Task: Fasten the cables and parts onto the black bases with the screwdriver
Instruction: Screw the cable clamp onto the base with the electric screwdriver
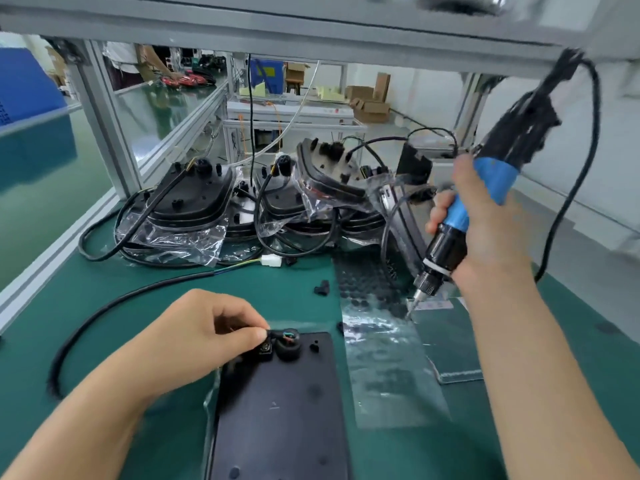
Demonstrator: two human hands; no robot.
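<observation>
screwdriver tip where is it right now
In the head view, the screwdriver is in the right hand, its tip down on the clear plastic bag right of the black base.

base [277, 410] on mat [104, 323] in front, bagged housings [194, 202] behind; screwdriver [450, 237] to its right

— Where's the black base [277, 407]?
— Flat, nearest, a cable [114, 306] ending at its far-left corner beside a round black part [287, 348].
— And the screwdriver [460, 216]?
— Blue-and-black, tilted, tip down, right of the base's far edge.
</observation>
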